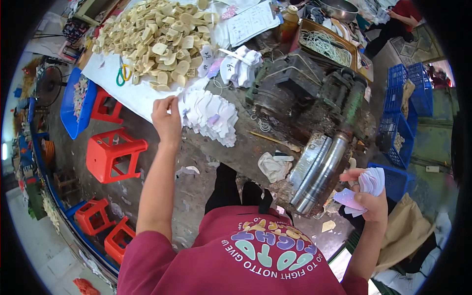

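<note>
Left hand (166, 119) pinching edge of white cut-piece pile (210, 117); right hand (369, 196) gripping fanned white pieces (363, 189) beside steel rollers (318, 172).

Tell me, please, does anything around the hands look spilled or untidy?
Yes: pale scraps litter the floor below the workbench. The white cut pieces by the left hand lie fanned out and slumped, not squared. The right hand holds a loose fan of pieces.

Left hand (166, 120) fingertips behind the white cutouts (211, 118); right hand (371, 196) palm under its stack (366, 189).
</note>
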`<control>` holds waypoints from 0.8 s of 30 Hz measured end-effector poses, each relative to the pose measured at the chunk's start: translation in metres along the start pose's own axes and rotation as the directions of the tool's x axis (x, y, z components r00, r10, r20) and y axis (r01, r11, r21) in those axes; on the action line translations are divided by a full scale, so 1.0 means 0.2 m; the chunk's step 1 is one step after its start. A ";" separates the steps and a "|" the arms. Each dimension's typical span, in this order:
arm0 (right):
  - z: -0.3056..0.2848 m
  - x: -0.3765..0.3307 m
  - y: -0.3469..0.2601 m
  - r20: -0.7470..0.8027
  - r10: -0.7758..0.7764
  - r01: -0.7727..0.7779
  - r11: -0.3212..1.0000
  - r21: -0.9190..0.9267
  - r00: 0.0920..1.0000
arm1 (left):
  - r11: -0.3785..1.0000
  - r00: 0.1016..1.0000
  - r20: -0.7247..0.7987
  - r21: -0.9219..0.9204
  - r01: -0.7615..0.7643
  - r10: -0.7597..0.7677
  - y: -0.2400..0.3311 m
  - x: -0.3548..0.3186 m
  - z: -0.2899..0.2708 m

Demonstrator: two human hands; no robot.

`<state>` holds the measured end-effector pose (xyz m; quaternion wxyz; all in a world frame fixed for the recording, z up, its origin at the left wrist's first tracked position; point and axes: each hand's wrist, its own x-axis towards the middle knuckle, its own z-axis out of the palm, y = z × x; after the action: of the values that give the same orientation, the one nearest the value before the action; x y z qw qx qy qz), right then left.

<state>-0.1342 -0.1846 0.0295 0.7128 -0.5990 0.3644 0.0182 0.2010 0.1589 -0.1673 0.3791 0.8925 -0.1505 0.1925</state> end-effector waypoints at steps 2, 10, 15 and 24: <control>0.03 0.01 0.02 -0.008 -0.045 0.045 0.999 0.031 0.999 | 0.977 0.991 0.124 0.199 -0.074 0.050 -0.21 0.00 -0.02; 0.15 0.00 -0.02 -0.035 -0.235 0.237 0.971 0.029 0.971 | 0.951 0.987 0.016 0.267 -0.159 0.160 0.08 -0.28 0.02; 0.23 -0.03 -0.04 0.138 -0.427 0.446 0.882 -0.154 0.893 | 0.372 0.426 0.895 -0.443 0.816 0.132 1.11 -0.39 -0.20; -0.05 -0.18 -0.02 0.124 -0.242 0.259 0.955 -0.148 0.962 | 0.504 0.330 0.871 -0.483 0.716 0.365 1.38 -0.38 -0.20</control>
<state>-0.1647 -0.1802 0.0515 0.6762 -0.6946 0.2452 -0.0113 0.0109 0.0134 -0.0058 0.6190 0.5351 -0.2864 -0.4985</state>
